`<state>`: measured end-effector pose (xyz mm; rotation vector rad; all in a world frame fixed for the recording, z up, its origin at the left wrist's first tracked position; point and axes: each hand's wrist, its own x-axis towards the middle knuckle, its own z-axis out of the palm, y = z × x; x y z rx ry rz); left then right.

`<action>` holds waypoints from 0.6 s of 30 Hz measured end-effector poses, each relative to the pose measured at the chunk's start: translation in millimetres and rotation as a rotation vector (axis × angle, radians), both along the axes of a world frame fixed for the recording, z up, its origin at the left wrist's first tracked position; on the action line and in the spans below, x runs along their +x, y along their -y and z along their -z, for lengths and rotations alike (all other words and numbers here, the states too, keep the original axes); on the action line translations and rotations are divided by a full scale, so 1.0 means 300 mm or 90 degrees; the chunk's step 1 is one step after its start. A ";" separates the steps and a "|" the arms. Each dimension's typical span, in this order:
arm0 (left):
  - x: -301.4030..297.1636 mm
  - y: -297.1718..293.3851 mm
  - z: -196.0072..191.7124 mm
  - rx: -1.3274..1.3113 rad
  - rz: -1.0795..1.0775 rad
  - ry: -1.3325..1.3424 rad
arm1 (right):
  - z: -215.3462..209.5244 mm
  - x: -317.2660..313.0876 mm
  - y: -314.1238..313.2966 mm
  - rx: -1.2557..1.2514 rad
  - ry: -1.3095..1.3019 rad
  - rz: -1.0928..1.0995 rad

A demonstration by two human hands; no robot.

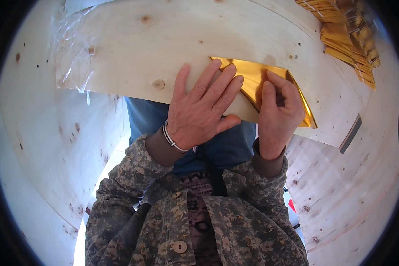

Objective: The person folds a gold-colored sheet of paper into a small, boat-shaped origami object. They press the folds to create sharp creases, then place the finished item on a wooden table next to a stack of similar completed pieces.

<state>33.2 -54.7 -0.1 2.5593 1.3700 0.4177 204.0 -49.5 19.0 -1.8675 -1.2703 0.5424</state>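
Observation:
A shiny gold foil sheet, partly folded, lies at the near edge of the pale wooden board. My left hand is open, palm down, its fingers spread. Its fingertips rest on the sheet's left part, and a white band circles the wrist. At the sheet's right part, my right hand is closed, with thumb and forefinger bent together against the foil. A narrow folded strip runs along the sheet's right side, beside the knuckles. The other right fingers are mostly hidden, and so is the foil under that hand.
Bundles of folded yellow-gold paper are stacked at the far right. Crumpled clear plastic lies on the board's left end. A dark flat strip sits by the board's right corner. Pale wooden panels flank my seat.

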 end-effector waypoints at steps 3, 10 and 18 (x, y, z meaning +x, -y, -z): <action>0.000 -0.002 0.001 0.002 0.005 -0.006 | -0.002 0.007 0.002 0.002 0.018 -0.012; 0.000 -0.001 0.010 0.007 0.002 0.011 | -0.002 0.005 0.001 0.012 -0.003 -0.007; -0.001 0.000 0.006 0.000 -0.001 0.015 | 0.013 0.008 0.002 0.025 0.020 -0.008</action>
